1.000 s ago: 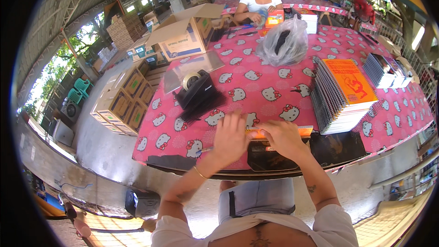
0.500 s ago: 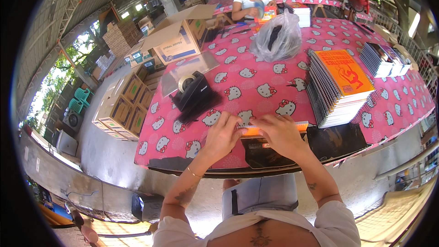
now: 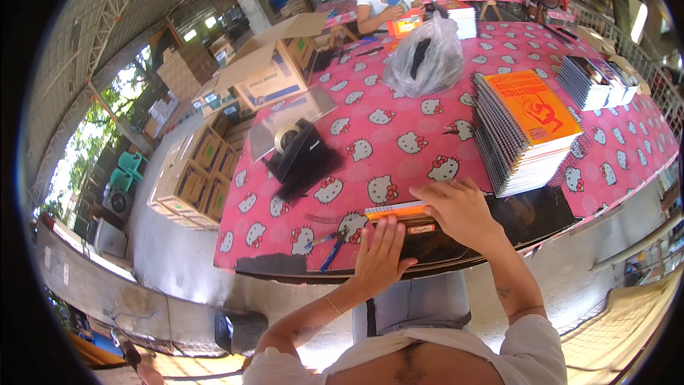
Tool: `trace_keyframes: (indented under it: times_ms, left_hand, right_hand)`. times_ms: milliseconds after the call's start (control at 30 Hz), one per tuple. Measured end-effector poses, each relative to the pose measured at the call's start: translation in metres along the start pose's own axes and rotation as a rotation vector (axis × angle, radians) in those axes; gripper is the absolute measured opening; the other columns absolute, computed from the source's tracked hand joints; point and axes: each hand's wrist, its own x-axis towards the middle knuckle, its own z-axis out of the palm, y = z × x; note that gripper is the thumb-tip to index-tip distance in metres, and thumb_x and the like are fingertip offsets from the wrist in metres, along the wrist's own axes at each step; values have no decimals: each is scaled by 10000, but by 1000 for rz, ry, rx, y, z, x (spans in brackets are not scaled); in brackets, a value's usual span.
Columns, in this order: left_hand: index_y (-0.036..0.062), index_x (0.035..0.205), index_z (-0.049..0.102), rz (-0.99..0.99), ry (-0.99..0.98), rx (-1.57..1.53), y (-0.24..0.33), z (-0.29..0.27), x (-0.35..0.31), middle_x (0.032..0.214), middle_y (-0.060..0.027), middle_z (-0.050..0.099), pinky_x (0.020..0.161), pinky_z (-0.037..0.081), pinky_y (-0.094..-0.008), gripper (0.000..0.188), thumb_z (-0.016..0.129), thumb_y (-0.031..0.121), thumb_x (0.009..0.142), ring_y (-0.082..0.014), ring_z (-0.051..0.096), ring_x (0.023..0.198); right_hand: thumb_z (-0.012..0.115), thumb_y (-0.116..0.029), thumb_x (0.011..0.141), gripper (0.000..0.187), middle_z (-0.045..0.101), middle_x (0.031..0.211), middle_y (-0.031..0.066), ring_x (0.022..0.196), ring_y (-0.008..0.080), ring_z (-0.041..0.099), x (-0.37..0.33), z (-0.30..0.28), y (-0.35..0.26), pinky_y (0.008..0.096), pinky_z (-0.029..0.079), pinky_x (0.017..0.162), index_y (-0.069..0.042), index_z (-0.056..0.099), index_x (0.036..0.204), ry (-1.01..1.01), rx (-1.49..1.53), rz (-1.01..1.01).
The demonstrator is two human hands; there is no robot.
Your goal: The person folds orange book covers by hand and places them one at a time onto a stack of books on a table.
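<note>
An orange spiral notebook point(image 3: 396, 211) is at the table's near edge, seen as a narrow strip with its coil side up. My right hand point(image 3: 462, 215) covers its right end, fingers over the far side and thumb on the near side. Just in front of the notebook, my left hand point(image 3: 380, 260) has its fingers stretched out, the tips close to its near side and nothing held. A blue-handled cutting tool point(image 3: 331, 253) lies left of that hand. To the right stands a stack of orange-covered spiral notebooks point(image 3: 531, 135).
A black tape dispenser point(image 3: 303, 153) and a bundle of black wires point(image 3: 310, 180) lie left. Farther back are a plastic bag point(image 3: 425, 60), an open cardboard box point(image 3: 274, 75) and smaller books point(image 3: 595, 85). A co-worker point(image 3: 385, 3) handles an orange book across the pink table point(image 3: 399, 117).
My left hand has left the notebook's coil edge and come nearer me, its fingers opening out. My right hand has shifted slightly right. The blue-handled tool has come into sight.
</note>
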Motion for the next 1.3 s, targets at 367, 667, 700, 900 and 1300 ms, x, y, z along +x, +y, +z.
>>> trace_keyframes:
  times_ms: [367, 667, 700, 900, 1300]
  left_hand:
    - [-50, 1530, 377, 147, 313, 77, -26, -7, 51, 1614, -263, 342, 1209, 173, -633, 782, 569, 465, 973, -414, 266, 1531]
    - [-47, 1525, 397, 81, 343, 192, -21, -15, 74, 1587, -239, 404, 1213, 180, -621, 818, 546, 539, 974, -384, 323, 1516]
    - [-47, 1528, 392, 99, 325, 187, -19, -5, 62, 1589, -243, 399, 1215, 176, -619, 815, 540, 536, 978, -382, 321, 1517]
    - [-97, 1516, 366, 238, 210, 45, -4, -6, 61, 1596, -309, 347, 1222, 135, -630, 815, 551, 495, 987, -419, 249, 1546]
    - [-46, 1422, 486, 182, -460, -342, -3, -58, 74, 1460, -283, 467, 1187, 209, -642, 619, 635, 358, 977, -434, 412, 1417]
  right_hand:
    - [668, -191, 903, 289, 740, 900, 72, 794, 315, 699, 7, -2, 16, 457, 519, 761, -172, 719, 1187, -341, 111, 58]
    - [678, -210, 917, 429, 716, 810, 132, 779, 359, 683, 3, 0, 14, 490, 511, 778, -158, 629, 1340, -334, 98, 136]
    - [684, -215, 913, 461, 713, 801, 131, 762, 362, 678, 4, -1, 15, 489, 511, 774, -142, 606, 1362, -314, 111, 127]
    - [747, -226, 867, 646, 713, 880, 150, 844, 364, 685, 2, -2, 8, 487, 510, 785, -112, 496, 1451, -372, 69, 153]
    - [744, -45, 939, 210, 755, 997, 67, 932, 88, 677, -75, 45, 43, 258, 548, 827, 36, 723, 1131, 83, 1125, 514]
